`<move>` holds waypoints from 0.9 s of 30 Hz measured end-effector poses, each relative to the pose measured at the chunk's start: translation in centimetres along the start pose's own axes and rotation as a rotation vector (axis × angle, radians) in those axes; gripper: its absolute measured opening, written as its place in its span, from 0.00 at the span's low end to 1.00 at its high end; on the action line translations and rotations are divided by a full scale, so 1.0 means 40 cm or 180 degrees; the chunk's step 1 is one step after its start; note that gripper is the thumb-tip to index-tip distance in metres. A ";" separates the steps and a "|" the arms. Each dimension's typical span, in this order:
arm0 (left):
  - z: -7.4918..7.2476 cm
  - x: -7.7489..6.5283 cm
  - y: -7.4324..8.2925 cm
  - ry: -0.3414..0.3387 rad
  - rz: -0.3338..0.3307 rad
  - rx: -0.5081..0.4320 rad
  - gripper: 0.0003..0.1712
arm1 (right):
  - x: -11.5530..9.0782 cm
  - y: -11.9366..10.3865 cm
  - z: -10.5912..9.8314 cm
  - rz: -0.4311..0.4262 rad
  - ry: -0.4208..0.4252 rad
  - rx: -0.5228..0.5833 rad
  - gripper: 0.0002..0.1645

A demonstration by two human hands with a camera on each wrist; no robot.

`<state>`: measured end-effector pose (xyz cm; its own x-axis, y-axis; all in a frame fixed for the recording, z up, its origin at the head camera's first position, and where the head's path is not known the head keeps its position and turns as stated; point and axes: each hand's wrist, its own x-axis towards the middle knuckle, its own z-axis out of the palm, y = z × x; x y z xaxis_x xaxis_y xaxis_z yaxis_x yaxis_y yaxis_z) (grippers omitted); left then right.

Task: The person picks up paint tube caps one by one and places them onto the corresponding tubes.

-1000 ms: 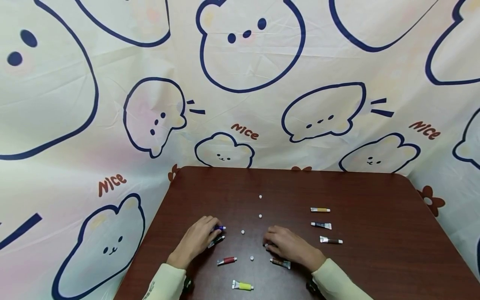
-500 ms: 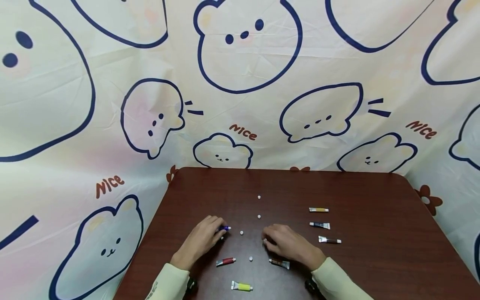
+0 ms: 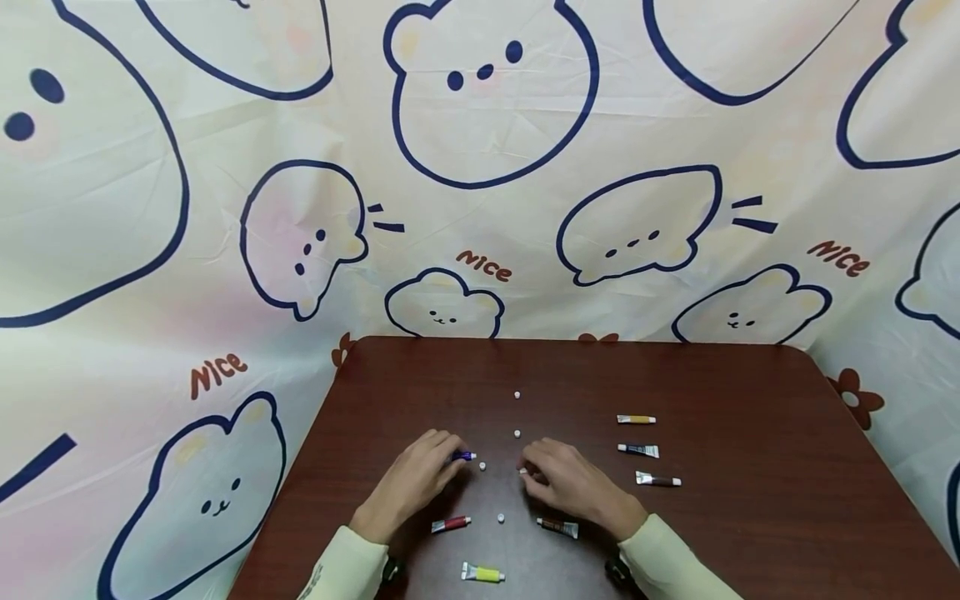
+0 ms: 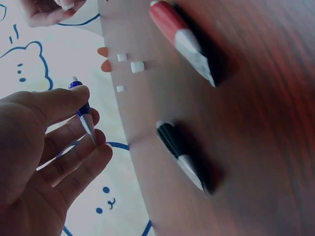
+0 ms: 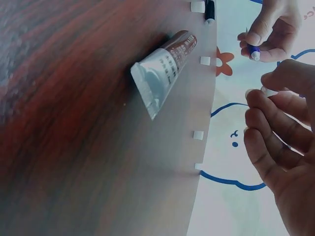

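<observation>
Eight tubes are in view, one held and seven lying on the single brown table (image 3: 712,533). Beyond the red tube (image 3: 451,525), the left hand (image 3: 416,479) pinches the blue tube (image 4: 86,110) between thumb and fingers, its narrow pale tip pointing right. Right of the red tube and farther from the person, the right hand (image 3: 577,483) has its thumb and forefinger together on one white cap (image 5: 268,92), mostly hidden by the fingertips; its other three fingers are loosely bent.

Four more caps are on the table: the nearest cap (image 3: 501,518) just right of the red tube, a second cap (image 3: 482,466) beyond the red tube and slightly right, a third cap (image 3: 517,433) and a fourth cap (image 3: 517,395) farther beyond and more to the right.

One black tube (image 4: 181,156) lies near the red tube, apart from it. One lime tube (image 3: 483,573) is on the person's side of the red tube, a little right, and one brown tube (image 3: 557,527) lies level with it on the right. Well right of the red tube and beyond it are one dark tube (image 3: 658,480), one navy tube (image 3: 638,451) and one yellow tube (image 3: 636,420), the last farthest off.
</observation>
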<state>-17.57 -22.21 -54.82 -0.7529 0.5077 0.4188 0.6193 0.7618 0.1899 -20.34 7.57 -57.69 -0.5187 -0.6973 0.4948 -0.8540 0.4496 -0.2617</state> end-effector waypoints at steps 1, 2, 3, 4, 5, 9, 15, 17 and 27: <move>0.000 0.002 0.002 -0.0001 0.0010 -0.0004 0.11 | 0.000 0.000 0.000 0.0001 0.0015 -0.0001 0.04; 0.000 0.004 0.004 -0.0005 0.0015 -0.0001 0.11 | 0.000 0.000 0.000 0.0001 0.0031 -0.0020 0.04; 0.000 0.006 0.006 -0.0007 0.0020 0.0012 0.11 | 0.000 -0.001 -0.001 0.0015 0.0037 -0.0038 0.05; 0.001 0.008 0.009 -0.0010 0.0026 0.0020 0.11 | 0.000 -0.002 -0.002 0.0033 0.0038 -0.0055 0.04; 0.001 0.010 0.012 -0.0008 0.0035 0.0028 0.11 | 0.000 -0.002 -0.002 0.0056 0.0041 -0.0063 0.04; 0.004 0.018 0.027 0.0056 0.0093 0.0051 0.12 | 0.001 -0.002 -0.003 0.0148 0.0062 -0.0048 0.07; 0.006 0.024 0.045 0.0071 0.0130 0.0037 0.13 | 0.005 -0.002 -0.002 0.0159 0.0220 0.0053 0.10; 0.006 0.025 0.051 0.0043 0.0115 0.0022 0.12 | 0.005 -0.003 -0.002 0.0158 0.0267 0.0064 0.09; 0.008 0.040 0.079 -0.0038 0.0220 0.0064 0.11 | 0.012 -0.002 -0.005 0.0150 0.0461 0.0044 0.10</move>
<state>-16.87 -18.86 -53.85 -0.7111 0.5641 0.4196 0.6654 0.7327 0.1428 -20.51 7.28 -57.25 -0.5478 -0.5873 0.5959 -0.8299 0.4714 -0.2983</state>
